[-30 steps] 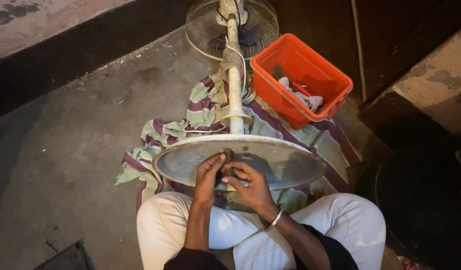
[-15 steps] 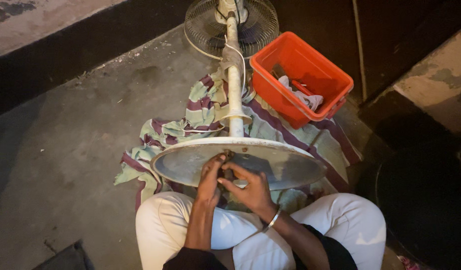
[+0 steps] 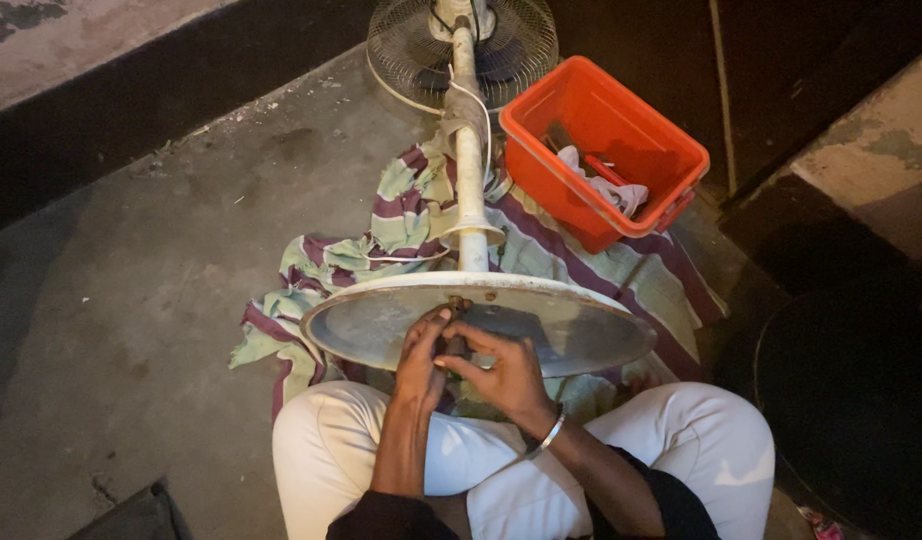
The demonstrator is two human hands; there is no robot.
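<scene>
A: Quick pass — what are the hands on?

B: Both at the centre of the frame, on the underside of the round fan base (image 3: 581, 335). Left hand (image 3: 421, 360) has its fingers curled narrow against the middle of the base, fingertips up at a small fitting (image 3: 455, 303) near the base's top edge. Right hand (image 3: 506, 372) sits just beside it, touching it, fingers bent in toward the same spot. Something small and dark lies between the two hands — cannot tell what it is, or which hand grips it.

A: Where is the fan itself?

B: Lying down on the floor (image 3: 131, 300). The base stands on edge, tilted toward the camera, just above the person's knees. The pale pole (image 3: 469, 150) runs from the base straight up the frame to the wire fan cage (image 3: 411, 50) at the top centre.

A: Under it?

B: A striped cloth (image 3: 401, 215), green and maroon, crumpled on the floor beneath pole and base, spreading to the lower left and right of centre.

A: Anything else?

B: Orange plastic bin (image 3: 671, 160) in the upper right, just beside the pole, resting on the cloth's edge — a white rag (image 3: 606, 190) inside it. Person sits cross-legged in pale trousers (image 3: 331, 450) at the bottom; a metal bangle (image 3: 551, 433) on the right wrist.
</scene>
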